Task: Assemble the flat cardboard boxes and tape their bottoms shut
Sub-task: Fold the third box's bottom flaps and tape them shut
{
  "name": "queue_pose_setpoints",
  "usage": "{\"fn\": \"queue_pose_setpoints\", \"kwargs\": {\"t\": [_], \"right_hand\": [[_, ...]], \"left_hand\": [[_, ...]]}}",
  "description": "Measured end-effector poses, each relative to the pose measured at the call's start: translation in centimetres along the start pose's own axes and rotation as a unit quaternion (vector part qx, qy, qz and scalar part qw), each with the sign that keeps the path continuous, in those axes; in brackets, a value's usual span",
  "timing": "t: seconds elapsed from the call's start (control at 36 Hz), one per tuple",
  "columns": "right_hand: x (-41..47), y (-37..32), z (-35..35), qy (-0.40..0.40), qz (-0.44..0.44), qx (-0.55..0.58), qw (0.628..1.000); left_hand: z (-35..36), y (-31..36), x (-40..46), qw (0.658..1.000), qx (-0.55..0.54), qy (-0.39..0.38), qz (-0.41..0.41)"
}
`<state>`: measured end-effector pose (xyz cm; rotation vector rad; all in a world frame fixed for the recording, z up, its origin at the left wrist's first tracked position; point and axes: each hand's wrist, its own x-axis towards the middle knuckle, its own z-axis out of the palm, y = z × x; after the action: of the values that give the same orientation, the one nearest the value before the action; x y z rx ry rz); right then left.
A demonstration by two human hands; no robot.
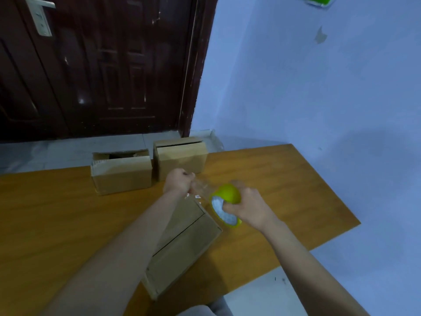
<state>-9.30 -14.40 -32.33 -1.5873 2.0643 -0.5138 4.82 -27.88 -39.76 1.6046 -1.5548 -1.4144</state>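
Observation:
A brown cardboard box (pixel 186 245) lies on the wooden table (pixel 57 224) in front of me, its flaps closed along a middle seam facing up. My right hand (pixel 248 206) grips a green tape dispenser (pixel 227 197) holding a roll of clear tape, just above the box's far end. My left hand (pixel 180 181) is closed on the free end of the clear tape strip (pixel 201 187), which stretches between the two hands. My left forearm hides the box's left side.
Two assembled cardboard boxes (pixel 121 171) (pixel 181 157) stand side by side at the table's far edge. Behind them are a dark wooden door (pixel 102 65) and a blue wall (pixel 319 87). The table's right edge runs diagonally near my right arm.

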Motion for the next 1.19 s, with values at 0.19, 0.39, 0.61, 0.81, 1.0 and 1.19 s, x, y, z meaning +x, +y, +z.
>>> {"fn": "queue_pose_setpoints", "kwargs": {"t": [0.19,0.39,0.61,0.81,1.0,1.19], "right_hand": [[-1.8,4.0,-0.1,-0.14,0.072,-0.086,0.984],[-2.0,5.6,2.1,-0.09,0.047,-0.048,0.994],[-1.7,6.0,3.8,-0.089,0.077,-0.123,0.986],[-1.2,5.2,3.3,-0.076,0.056,-0.148,0.984],[-1.4,5.2,2.8,-0.059,0.063,-0.12,0.989],[-2.7,6.1,3.2,0.004,0.036,-0.082,0.996]], "left_hand": [[-0.6,-0.6,0.7,0.978,0.192,0.001,0.085],[0.7,-2.7,1.5,0.975,0.21,-0.002,0.078],[1.3,-4.9,2.4,0.981,0.165,0.002,0.104],[1.7,-6.1,2.5,0.988,0.107,0.033,0.109],[1.8,-6.9,2.5,0.992,0.064,0.06,0.092],[2.0,-7.0,2.2,0.988,0.085,0.054,0.117]]}}
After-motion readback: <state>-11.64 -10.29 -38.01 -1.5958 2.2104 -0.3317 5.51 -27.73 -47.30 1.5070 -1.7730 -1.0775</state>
